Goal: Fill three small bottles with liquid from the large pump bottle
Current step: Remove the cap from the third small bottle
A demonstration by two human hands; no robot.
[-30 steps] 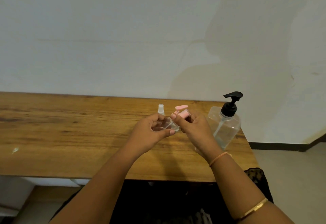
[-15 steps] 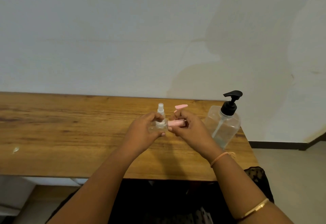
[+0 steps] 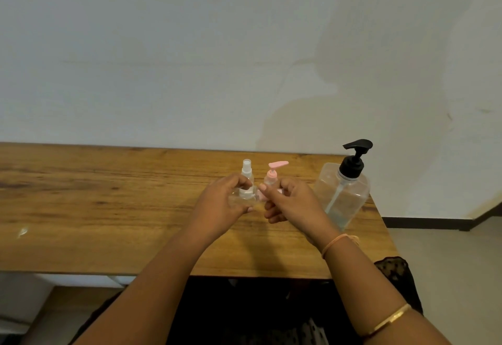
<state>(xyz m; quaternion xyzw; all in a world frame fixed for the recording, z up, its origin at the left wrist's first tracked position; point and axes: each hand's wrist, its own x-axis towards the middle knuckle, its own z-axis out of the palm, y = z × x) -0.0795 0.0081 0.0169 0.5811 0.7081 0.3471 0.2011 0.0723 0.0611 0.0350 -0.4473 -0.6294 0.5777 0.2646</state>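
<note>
My left hand (image 3: 221, 204) grips a small clear bottle (image 3: 244, 197) lying sideways just above the table, its white neck pointing right. Next to it, my right hand (image 3: 292, 203) pinches a pink cap (image 3: 261, 195) at that neck; my fingers hide most of it. Behind my hands stand a small bottle with a white spray top (image 3: 247, 171) and a small bottle with a pink pump (image 3: 272, 174). To the right, near the table's end, stands the large clear pump bottle (image 3: 343, 195) with its black pump head, holding a little liquid.
The wooden table (image 3: 108, 208) runs along a white wall, and its right end lies just past the large bottle. A small pale scrap (image 3: 23, 232) lies at the far left. Bare floor (image 3: 448, 263) shows to the right.
Both hands have tipped the small bottle from slanted to sideways. My right hand's fingers have shifted round the pink cap at its neck. The standing bottles have not moved.
</note>
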